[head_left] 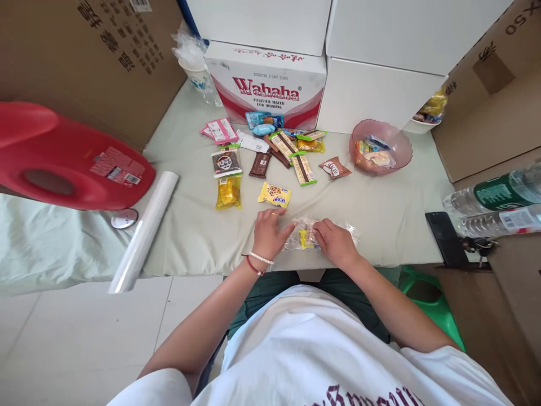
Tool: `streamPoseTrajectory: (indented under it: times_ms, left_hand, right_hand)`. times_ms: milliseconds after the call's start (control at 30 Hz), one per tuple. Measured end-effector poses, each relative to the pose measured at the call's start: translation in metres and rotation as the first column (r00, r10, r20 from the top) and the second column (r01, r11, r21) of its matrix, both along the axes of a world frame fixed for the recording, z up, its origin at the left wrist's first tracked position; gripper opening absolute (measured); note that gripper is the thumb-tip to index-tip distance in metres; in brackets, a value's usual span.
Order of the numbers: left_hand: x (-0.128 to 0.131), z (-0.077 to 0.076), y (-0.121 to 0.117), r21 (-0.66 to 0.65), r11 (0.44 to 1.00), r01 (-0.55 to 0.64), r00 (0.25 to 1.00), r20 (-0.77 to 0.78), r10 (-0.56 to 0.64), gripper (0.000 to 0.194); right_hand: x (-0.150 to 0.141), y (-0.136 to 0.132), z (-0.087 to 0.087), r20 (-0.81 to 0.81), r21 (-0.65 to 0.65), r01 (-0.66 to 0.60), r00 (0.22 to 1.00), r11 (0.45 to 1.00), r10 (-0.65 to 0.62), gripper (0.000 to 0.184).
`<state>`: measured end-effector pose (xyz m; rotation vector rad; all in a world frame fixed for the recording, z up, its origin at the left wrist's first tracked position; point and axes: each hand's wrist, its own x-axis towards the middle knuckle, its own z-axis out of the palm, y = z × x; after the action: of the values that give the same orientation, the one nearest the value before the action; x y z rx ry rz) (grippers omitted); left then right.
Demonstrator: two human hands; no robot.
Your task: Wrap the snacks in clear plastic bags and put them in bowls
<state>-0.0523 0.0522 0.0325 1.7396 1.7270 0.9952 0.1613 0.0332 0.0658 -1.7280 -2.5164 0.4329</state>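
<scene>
My left hand [270,232] is open, its fingers and thumb apart. Its fingertips reach the lower edge of a yellow snack packet [274,195] lying flat; whether they touch it I cannot tell. My right hand [335,242] is closed, fingers bent together on a crinkled clear plastic bag [293,231] at the table's near edge. A small yellow packet [305,239] shows in or under that bag, partly hidden by the right fingers. Left of the yellow snack packet lie a golden-yellow packet [229,193] and a black-and-clear packet [226,162].
Several wrapped bars [303,169] lie beyond, before a Wahaha carton [270,84]. A pink bowl [380,148] holding packets stands right. A red jug [67,158] and a plastic film roll [146,231] are left; a phone [446,238] and bottles [502,192] are far right.
</scene>
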Motion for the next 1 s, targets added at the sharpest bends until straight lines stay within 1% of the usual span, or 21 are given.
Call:
streamPoseTrajectory:
  times_ms: [33,100,133,200,300,367,433,500,567,600,633,667,733,767,800,900,967,1000]
  left_hand:
    - [-0.001,-0.001,0.005,-0.059,0.998,0.022,0.999,0.051,-0.019,0.025]
    - [-0.004,-0.003,0.012,-0.126,0.991,0.042,0.989,0.147,-0.023,0.015]
    - [-0.007,-0.004,0.014,-0.142,0.989,0.042,0.983,0.182,-0.016,0.015]
    - [-0.016,-0.006,0.017,-0.166,0.986,0.031,0.975,0.222,0.007,0.022]
    - [-0.036,-0.007,0.018,-0.203,0.979,0.006,0.961,0.273,0.051,0.031]
    - [-0.048,-0.006,0.018,-0.204,0.979,-0.021,0.954,0.289,0.080,0.034]
    - [-0.054,-0.002,0.016,-0.196,0.980,-0.030,0.951,0.296,0.088,0.035]
    - [-0.051,0.003,0.014,-0.155,0.988,0.020,0.961,0.275,0.024,0.038]
    - [-0.041,0.007,0.015,-0.068,0.989,0.128,0.974,0.196,-0.112,0.052]
    - [-0.034,0.009,0.018,-0.019,0.981,0.195,0.972,0.134,-0.191,0.059]
    - [-0.027,0.010,0.021,0.021,0.965,0.261,0.963,0.067,-0.262,0.061]
    - [-0.021,0.011,0.025,0.042,0.948,0.317,0.948,0.007,-0.317,0.056]
    - [-0.014,0.012,0.035,0.046,0.916,0.399,0.916,-0.071,-0.395,0.032]
    - [-0.013,0.012,0.039,0.041,0.904,0.426,0.903,-0.085,-0.422,0.022]
    - [-0.015,0.013,0.042,0.039,0.894,0.446,0.893,-0.084,-0.442,0.016]
    - [-0.027,0.016,0.045,0.069,0.876,0.478,0.878,-0.024,-0.478,0.019]
    - [-0.037,0.020,0.040,0.099,0.867,0.489,0.871,0.004,-0.492,0.021]
    - [-0.041,0.022,0.036,0.119,0.860,0.496,0.867,-0.005,-0.499,0.022]
  right_hand:
    - [0.000,0.000,0.000,-0.006,-0.003,-0.003,1.000,1.000,0.003,0.025]
    - [0.001,0.001,-0.001,-0.025,-0.008,-0.004,1.000,1.000,0.003,0.025]
    - [0.002,0.001,-0.002,-0.038,-0.012,0.000,0.999,1.000,0.000,0.025]
    - [0.003,0.002,-0.004,-0.073,-0.019,0.011,0.997,1.000,-0.012,0.024]
    - [0.005,0.004,-0.008,-0.129,-0.015,0.029,0.991,0.999,-0.030,0.024]
    - [0.006,0.004,-0.011,-0.159,0.001,0.033,0.987,0.999,-0.032,0.024]
    - [0.007,0.004,-0.014,-0.180,0.019,0.034,0.983,0.999,-0.030,0.024]
    - [0.007,0.003,-0.016,-0.191,0.030,0.037,0.981,0.999,-0.031,0.025]
    - [0.006,0.003,-0.016,-0.194,0.035,0.041,0.980,0.999,-0.034,0.024]
    - [0.006,0.003,-0.016,-0.193,0.037,0.044,0.980,0.998,-0.036,0.024]
    - [0.006,0.003,-0.016,-0.192,0.039,0.044,0.981,0.998,-0.036,0.024]
    - [0.006,0.002,-0.016,-0.190,0.041,0.045,0.981,0.998,-0.036,0.024]
    - [0.007,0.002,-0.016,-0.197,0.041,0.040,0.980,0.998,-0.031,0.024]
    - [0.008,0.002,-0.016,-0.208,0.040,0.035,0.978,0.999,-0.026,0.025]
    - [0.009,0.001,-0.017,-0.227,0.040,0.030,0.974,0.999,-0.020,0.024]
    - [0.011,0.002,-0.020,-0.291,0.042,0.027,0.957,0.999,-0.014,0.023]
    - [0.011,0.002,-0.022,-0.310,0.044,0.037,0.951,0.998,-0.021,0.023]
    - [0.011,0.002,-0.023,-0.312,0.048,0.044,0.950,0.998,-0.027,0.023]
